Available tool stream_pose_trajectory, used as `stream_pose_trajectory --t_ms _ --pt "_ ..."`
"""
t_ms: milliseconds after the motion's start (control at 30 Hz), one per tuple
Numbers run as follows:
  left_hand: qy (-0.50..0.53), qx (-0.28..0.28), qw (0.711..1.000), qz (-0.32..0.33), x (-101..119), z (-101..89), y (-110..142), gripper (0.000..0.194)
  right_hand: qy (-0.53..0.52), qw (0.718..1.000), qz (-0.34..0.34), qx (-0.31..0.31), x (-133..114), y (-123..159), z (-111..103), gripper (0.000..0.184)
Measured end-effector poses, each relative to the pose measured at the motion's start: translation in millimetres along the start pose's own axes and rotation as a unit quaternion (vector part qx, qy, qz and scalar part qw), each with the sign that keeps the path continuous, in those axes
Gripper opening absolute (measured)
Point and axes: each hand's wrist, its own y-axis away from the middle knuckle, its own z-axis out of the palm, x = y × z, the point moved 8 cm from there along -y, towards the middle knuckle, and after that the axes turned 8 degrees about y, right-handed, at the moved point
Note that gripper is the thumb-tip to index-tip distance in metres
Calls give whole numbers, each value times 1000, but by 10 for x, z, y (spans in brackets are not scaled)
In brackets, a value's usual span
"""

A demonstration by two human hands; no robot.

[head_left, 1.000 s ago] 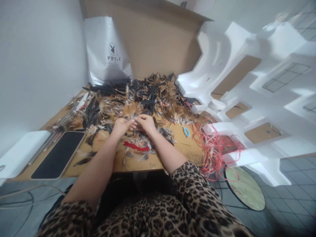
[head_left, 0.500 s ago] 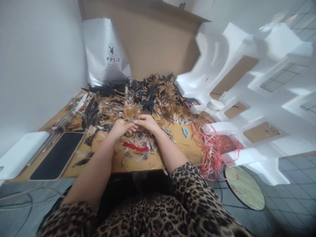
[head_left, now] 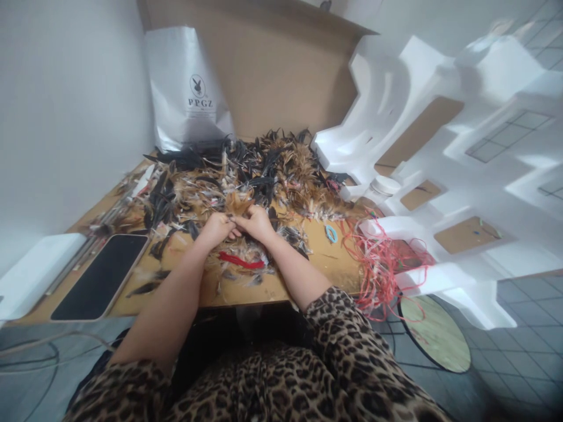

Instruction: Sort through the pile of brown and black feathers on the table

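Fingers of the left hand (head_left: pixel 217 228) and right hand (head_left: pixel 258 224) are pinched together on a bunch of brown feathers (head_left: pixel 238 203), just above the tabletop (head_left: pixel 333 266). Loose black and brown feathers (head_left: pixel 294 170) crowd the far side up to the PPGZ bag (head_left: pixel 173 82); a red strip (head_left: pixel 241 261) lies between the forearms. Leftward sits a smartphone (head_left: pixel 100 278); rightward, tangled pink twine (head_left: pixel 382 266) and white foam packaging (head_left: pixel 470 187) hem things in. The front edge runs beneath both forearms; open room shows around the blue ring (head_left: pixel 331 227).

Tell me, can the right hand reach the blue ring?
Probably yes: only low feathers and bare tabletop seem to lie between the right hand and the blue ring. It seems to hold a brown feather bunch, so it may need to let go first.
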Motion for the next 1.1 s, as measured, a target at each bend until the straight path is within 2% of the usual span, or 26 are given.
stream_pose_trajectory --t_ms 167,333,433,667,833,933,1100 --pt "39 -1 999 17 -6 30 -20 11 5 999 35 10 50 -9 -11 23" --pt "102 -3 994 32 -27 34 -30 23 -75 996 45 5 68 -24 -26 25" --pt "121 0 992 21 -51 18 -38 21 -99 993 64 2 94 -23 -28 26" --pt "108 28 993 27 -87 -60 -63 8 -79 993 85 -4 111 -14 -25 26" --pt "103 18 993 49 -81 -87 -74 18 -153 984 85 -22 116 -28 -34 30" --pt "132 16 990 42 -103 -88 -79 25 -191 975 110 -28 159 -28 -15 31" --pt "196 20 980 18 -162 -58 -83 32 -207 970 125 16 183 -20 -13 33"
